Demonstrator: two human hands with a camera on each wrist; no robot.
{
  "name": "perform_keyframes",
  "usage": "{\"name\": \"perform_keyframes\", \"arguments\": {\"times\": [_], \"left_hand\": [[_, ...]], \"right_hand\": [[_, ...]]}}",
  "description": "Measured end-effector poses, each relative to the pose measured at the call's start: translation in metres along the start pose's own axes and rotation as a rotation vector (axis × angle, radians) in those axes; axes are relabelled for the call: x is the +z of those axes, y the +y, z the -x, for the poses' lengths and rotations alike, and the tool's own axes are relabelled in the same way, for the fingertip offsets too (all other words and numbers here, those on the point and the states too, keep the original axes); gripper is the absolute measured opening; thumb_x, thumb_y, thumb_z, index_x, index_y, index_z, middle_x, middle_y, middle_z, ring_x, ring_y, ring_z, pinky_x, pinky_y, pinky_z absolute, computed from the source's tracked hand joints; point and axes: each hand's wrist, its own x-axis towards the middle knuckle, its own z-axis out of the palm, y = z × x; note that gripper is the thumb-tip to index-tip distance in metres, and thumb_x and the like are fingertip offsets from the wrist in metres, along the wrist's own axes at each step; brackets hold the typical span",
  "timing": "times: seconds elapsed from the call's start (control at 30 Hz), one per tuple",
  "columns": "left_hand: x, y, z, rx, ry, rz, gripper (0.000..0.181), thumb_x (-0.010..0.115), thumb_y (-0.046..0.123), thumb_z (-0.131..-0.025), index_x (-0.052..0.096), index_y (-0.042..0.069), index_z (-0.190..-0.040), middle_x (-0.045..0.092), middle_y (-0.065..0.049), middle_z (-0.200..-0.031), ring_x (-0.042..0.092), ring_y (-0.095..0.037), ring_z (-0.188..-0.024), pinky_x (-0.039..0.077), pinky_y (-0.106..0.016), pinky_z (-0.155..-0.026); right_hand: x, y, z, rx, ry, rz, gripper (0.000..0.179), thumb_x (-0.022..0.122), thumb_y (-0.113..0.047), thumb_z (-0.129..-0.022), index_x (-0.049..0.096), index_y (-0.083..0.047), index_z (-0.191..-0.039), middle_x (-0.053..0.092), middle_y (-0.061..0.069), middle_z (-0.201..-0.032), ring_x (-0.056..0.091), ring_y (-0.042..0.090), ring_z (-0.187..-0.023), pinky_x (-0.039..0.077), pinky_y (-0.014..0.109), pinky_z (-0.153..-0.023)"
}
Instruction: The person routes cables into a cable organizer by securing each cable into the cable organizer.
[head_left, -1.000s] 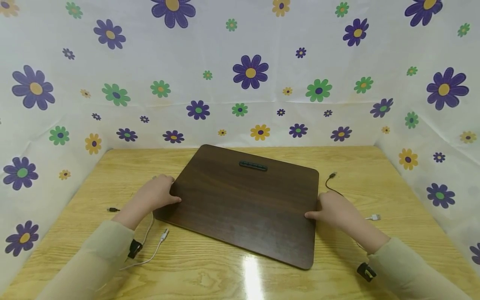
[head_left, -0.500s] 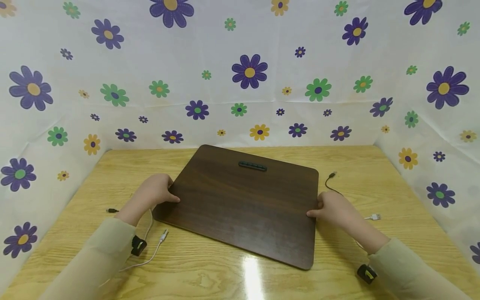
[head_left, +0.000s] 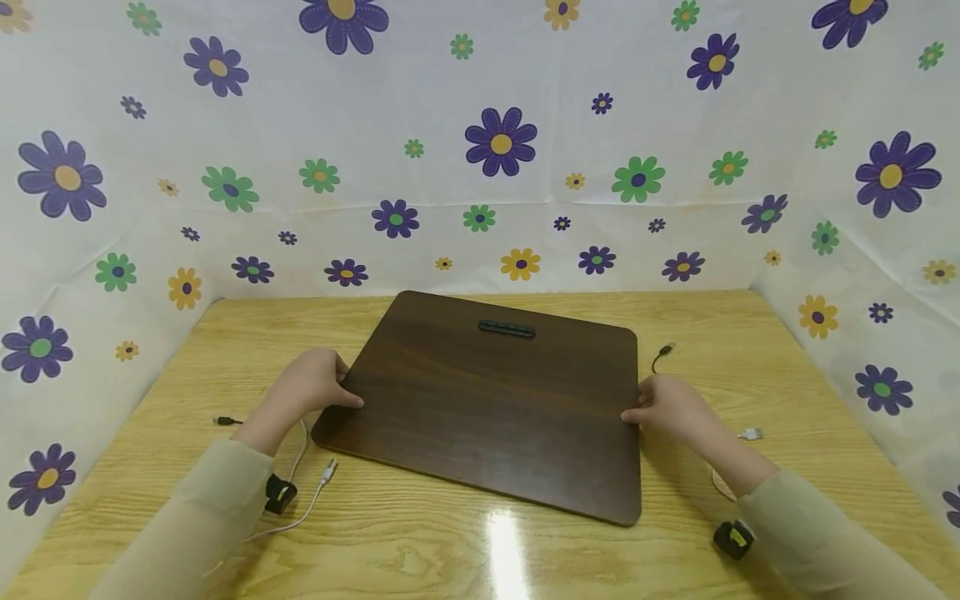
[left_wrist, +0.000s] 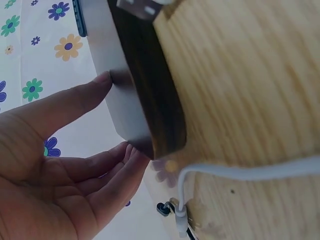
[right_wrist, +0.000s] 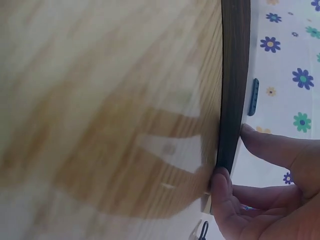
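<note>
A dark brown wooden board (head_left: pixel 480 400) with rounded corners lies slanted across the middle of the table. On its far part sits a dark green slotted strip (head_left: pixel 507 329). My left hand (head_left: pixel 318 383) holds the board's left edge, thumb on the top face and fingers at the side. The right hand (head_left: pixel 667 404) pinches the right edge the same way. In the left wrist view the left thumb and fingers (left_wrist: pixel 132 160) meet the board near a corner. The right wrist view shows the right fingertips (right_wrist: pixel 220 182) against the board's side (right_wrist: pixel 232 100).
White cable ends lie near the left forearm, one with a metal plug (head_left: pixel 328 471), beside a black plug (head_left: pixel 225 421). At right are a black plug (head_left: pixel 666 350) and a white USB plug (head_left: pixel 752 433). Flowered cloth (head_left: pixel 450 100) encloses the wooden table (head_left: pixel 420 542).
The board has turned slightly counterclockwise, its right end shifting away and to the right with my right hand. The left hand stays nearly in place.
</note>
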Motion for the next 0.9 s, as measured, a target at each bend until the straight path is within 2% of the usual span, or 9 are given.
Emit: {"name": "perform_keyframes", "arguments": {"times": [0.07,0.17,0.23,0.3,0.4,0.47,0.57,0.7,0.9], "left_hand": [[0.001,0.0,0.002,0.009,-0.007,0.013,0.048,0.093,0.021,-0.082,0.051,0.009,-0.062,0.039,0.002,-0.06,0.036,-0.014,-0.058,0.033,-0.028,-0.057],[0.002,0.0,0.005,0.009,-0.02,0.04,0.063,0.092,0.021,-0.083,0.035,0.018,-0.058,0.024,0.006,-0.057,0.024,-0.01,-0.056,0.023,-0.026,-0.056],[0.003,-0.001,0.007,-0.002,-0.022,0.046,0.057,0.092,0.022,-0.083,0.04,0.015,-0.06,0.029,0.005,-0.058,0.029,-0.011,-0.057,0.027,-0.027,-0.056],[0.004,-0.001,0.009,-0.009,-0.016,0.042,0.045,0.093,0.022,-0.082,0.054,0.008,-0.067,0.043,0.0,-0.062,0.041,-0.015,-0.062,0.043,-0.032,-0.059],[0.005,-0.003,0.012,-0.015,-0.001,0.034,0.038,0.094,0.023,-0.081,0.068,-0.004,-0.088,0.065,-0.011,-0.08,0.059,-0.025,-0.079,0.06,-0.048,-0.086],[0.005,-0.003,0.014,-0.017,0.005,0.033,0.044,0.094,0.023,-0.081,0.072,-0.009,-0.102,0.072,-0.017,-0.094,0.065,-0.029,-0.089,0.057,-0.057,-0.1],[0.005,-0.003,0.017,-0.026,-0.001,0.047,0.046,0.094,0.022,-0.082,0.073,-0.011,-0.107,0.075,-0.02,-0.099,0.069,-0.031,-0.092,0.058,-0.056,-0.099],[0.005,-0.001,0.019,-0.026,-0.002,0.067,0.046,0.092,0.02,-0.083,0.074,-0.012,-0.11,0.077,-0.02,-0.1,0.073,-0.029,-0.089,0.062,-0.049,-0.086],[0.006,-0.002,0.021,-0.019,0.014,0.081,0.043,0.092,0.019,-0.083,0.075,-0.011,-0.109,0.078,-0.019,-0.099,0.073,-0.028,-0.087,0.063,-0.047,-0.082]], "right_hand": [[-0.001,0.0,-0.001,-0.001,0.007,-0.007,0.051,0.082,-0.016,-0.094,0.065,0.023,-0.122,0.072,0.036,-0.114,0.072,0.047,-0.105,0.062,0.055,-0.089],[-0.001,0.002,-0.004,-0.004,0.021,-0.018,0.048,0.081,-0.014,-0.093,0.066,0.022,-0.121,0.072,0.035,-0.114,0.071,0.047,-0.106,0.062,0.055,-0.089],[-0.001,0.003,-0.006,0.0,0.028,-0.029,0.049,0.081,-0.012,-0.093,0.064,0.023,-0.124,0.071,0.036,-0.116,0.07,0.049,-0.11,0.061,0.056,-0.092],[-0.002,0.004,-0.009,0.001,0.037,-0.036,0.049,0.08,-0.011,-0.094,0.063,0.023,-0.125,0.071,0.037,-0.117,0.069,0.05,-0.112,0.06,0.056,-0.094],[-0.003,0.005,-0.012,0.005,0.046,-0.047,0.05,0.079,-0.009,-0.095,0.061,0.024,-0.127,0.069,0.038,-0.12,0.068,0.051,-0.114,0.059,0.057,-0.097],[-0.003,0.006,-0.014,0.003,0.05,-0.046,0.05,0.078,-0.009,-0.095,0.061,0.024,-0.127,0.069,0.038,-0.12,0.068,0.052,-0.115,0.059,0.057,-0.098],[-0.004,0.008,-0.016,0.002,0.054,-0.049,0.05,0.078,-0.008,-0.095,0.059,0.025,-0.129,0.068,0.039,-0.122,0.067,0.052,-0.116,0.059,0.057,-0.099],[-0.007,0.009,-0.019,0.001,0.066,-0.063,0.051,0.077,-0.007,-0.095,0.058,0.025,-0.131,0.067,0.04,-0.124,0.066,0.053,-0.118,0.058,0.058,-0.1],[-0.008,0.01,-0.022,0.022,0.069,-0.101,0.053,0.076,-0.006,-0.096,0.055,0.025,-0.135,0.065,0.041,-0.128,0.065,0.054,-0.121,0.058,0.058,-0.101]]}}
